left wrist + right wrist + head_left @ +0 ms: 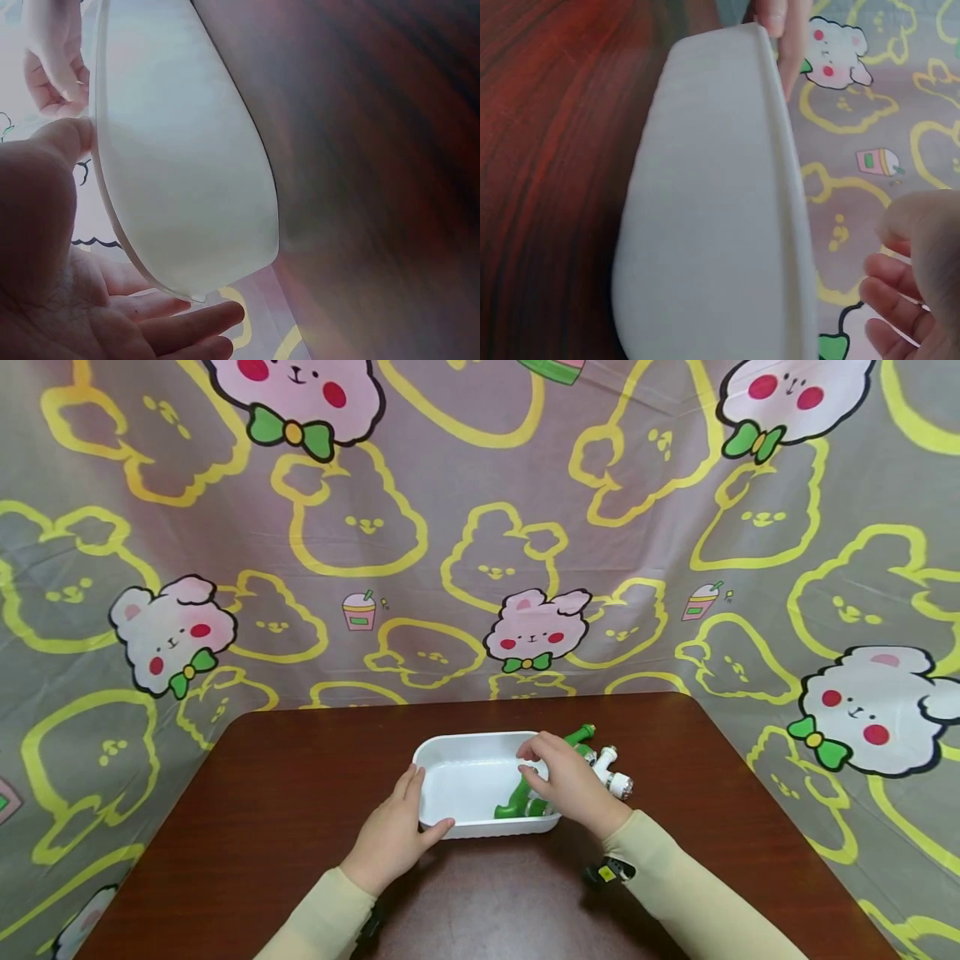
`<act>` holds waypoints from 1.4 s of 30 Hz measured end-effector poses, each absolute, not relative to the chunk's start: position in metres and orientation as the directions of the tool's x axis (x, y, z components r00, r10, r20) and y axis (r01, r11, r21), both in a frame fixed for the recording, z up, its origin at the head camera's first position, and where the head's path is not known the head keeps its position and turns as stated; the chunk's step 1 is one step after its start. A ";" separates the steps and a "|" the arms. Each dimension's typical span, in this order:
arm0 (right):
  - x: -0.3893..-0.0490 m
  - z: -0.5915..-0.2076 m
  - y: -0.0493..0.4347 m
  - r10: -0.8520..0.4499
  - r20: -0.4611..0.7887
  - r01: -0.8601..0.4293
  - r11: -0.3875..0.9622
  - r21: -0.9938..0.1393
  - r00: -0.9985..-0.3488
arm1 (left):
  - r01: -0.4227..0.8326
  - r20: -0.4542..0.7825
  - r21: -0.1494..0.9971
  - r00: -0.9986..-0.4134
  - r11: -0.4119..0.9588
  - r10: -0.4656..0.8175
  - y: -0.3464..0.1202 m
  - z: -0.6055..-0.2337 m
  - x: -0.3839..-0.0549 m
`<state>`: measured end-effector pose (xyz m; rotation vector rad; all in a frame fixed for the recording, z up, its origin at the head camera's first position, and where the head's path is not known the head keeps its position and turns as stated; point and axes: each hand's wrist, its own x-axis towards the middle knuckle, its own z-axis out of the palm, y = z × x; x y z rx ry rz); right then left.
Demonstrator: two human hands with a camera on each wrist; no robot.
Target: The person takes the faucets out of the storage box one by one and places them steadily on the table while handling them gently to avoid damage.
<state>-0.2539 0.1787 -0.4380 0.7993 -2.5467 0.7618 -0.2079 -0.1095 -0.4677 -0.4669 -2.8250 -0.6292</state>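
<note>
A white plastic tub (450, 825) lies on the table in the head view, its outer wall (180, 150) filling much of the left wrist view. My left hand (393, 831) rests on its left end, thumb on the front rim and fingers nearly straight along the left side. Inside the tub's right end lie green tap-like pieces (513, 806), partly hidden by my right hand (570, 781). That hand hovers over the right end with loosely bent fingers (892, 300) and nothing between them. Beyond it, right of the tub, are a green tap (581, 735) and white tap-like pieces (606, 764).
The dark red-brown table (300, 777) extends around the tub on all sides. A curtain (450, 527) with rabbit and yellow-outline drawings hangs behind the table and along both sides. A black wrist strap (611, 870) shows at my right sleeve.
</note>
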 end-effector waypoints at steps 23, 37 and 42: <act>-0.253 -0.436 0.174 -0.596 0.216 -0.633 0.737 -0.237 -0.774 | 0.348 0.263 0.378 -0.929 0.858 0.261 -0.111 -0.469 -0.209; -0.255 -0.427 0.175 -0.601 0.054 -0.602 0.788 -0.131 -0.798 | 0.349 0.266 0.383 -0.928 0.855 0.260 -0.111 -0.468 -0.209; -0.257 -0.428 0.176 -0.603 0.036 -0.603 0.791 -0.105 -0.797 | 0.347 0.260 0.384 -0.930 0.856 0.260 -0.111 -0.469 -0.209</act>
